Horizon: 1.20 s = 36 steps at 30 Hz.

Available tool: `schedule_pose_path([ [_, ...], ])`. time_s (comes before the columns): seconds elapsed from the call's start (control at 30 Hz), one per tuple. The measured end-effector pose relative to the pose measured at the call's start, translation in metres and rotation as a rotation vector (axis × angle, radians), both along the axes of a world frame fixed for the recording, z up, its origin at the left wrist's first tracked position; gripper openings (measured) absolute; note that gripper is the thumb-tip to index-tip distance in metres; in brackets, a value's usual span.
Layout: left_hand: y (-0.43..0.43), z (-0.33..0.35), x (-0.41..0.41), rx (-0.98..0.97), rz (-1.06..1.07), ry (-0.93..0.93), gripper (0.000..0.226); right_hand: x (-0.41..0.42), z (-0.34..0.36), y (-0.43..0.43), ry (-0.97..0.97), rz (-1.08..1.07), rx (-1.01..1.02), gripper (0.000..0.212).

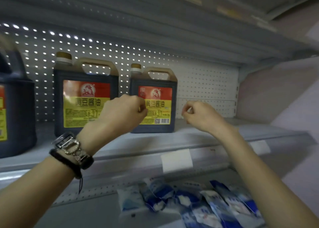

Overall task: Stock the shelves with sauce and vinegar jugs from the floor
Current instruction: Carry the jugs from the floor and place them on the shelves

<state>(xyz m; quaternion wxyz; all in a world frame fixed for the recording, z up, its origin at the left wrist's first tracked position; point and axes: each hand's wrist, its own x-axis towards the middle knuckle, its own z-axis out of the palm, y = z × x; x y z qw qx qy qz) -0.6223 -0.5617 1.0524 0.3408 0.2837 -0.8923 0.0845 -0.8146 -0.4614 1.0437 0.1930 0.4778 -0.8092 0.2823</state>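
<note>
Three dark soy sauce jugs with red and yellow labels stand upright on the grey shelf [198,141]. One jug [15,117] is cut off at the left edge, a second jug [81,98] stands in the middle, and a third jug [155,82] stands right of it. My left hand [124,112] hovers in front of the gap between the middle and right jugs, fingers loosely curled, holding nothing. My right hand [200,115] hangs just right of the third jug, fingers loosely curled and empty. Neither hand touches a jug.
Bare shelf surface [241,124] lies right of the third jug up to the side wall. A pegboard back panel [198,82] stands behind. A white price tag [177,160] sits on the shelf edge. Several blue and white packets [198,202] lie on the lower shelf.
</note>
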Motion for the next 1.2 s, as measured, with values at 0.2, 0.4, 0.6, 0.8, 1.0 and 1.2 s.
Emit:
schedule_pose_path([
  [0.2,0.022,-0.013,-0.009,-0.043,-0.220,-0.085,0.022,0.033,-0.011,0.045,-0.049,-0.028,0.161,0.011],
  [0.4,0.028,-0.031,0.010,-0.040,-0.389,-0.138,0.015,0.082,-0.043,0.062,-0.109,-0.168,0.263,0.013],
  [0.6,0.022,-0.057,0.046,-0.064,-0.530,-0.218,0.017,0.143,-0.071,0.053,-0.227,-0.322,0.367,0.022],
  [0.8,0.038,-0.085,0.069,-0.037,-0.773,-0.256,0.015,0.207,-0.096,0.091,-0.276,-0.581,0.382,0.022],
  [1.0,0.090,-0.121,0.097,0.000,-1.005,-0.359,0.015,0.270,-0.116,0.152,-0.380,-0.778,0.514,0.016],
  [1.2,0.138,-0.149,0.122,-0.039,-1.115,-0.449,0.014,0.319,-0.143,0.196,-0.471,-0.863,0.547,0.026],
])
